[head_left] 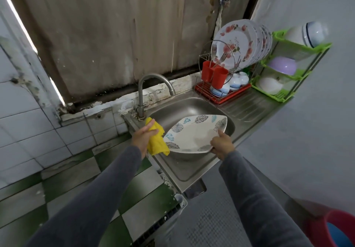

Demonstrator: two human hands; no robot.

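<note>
**Leaf-print plate and yellow cloth being held over the sink**

The plate, a white pointed oval with grey and blue leaf prints round its rim, is hanging tilted above the sink basin. Its face is showing upward, and the right grip is pinching its near-right edge, thumb on top. The yellow cloth, crumpled, is hanging bunched in the left grip just left of the plate's left edge, over the sink's left rim.

Steel sink counter: tap at left, red dish rack at back, green tiered rack beside.
</note>
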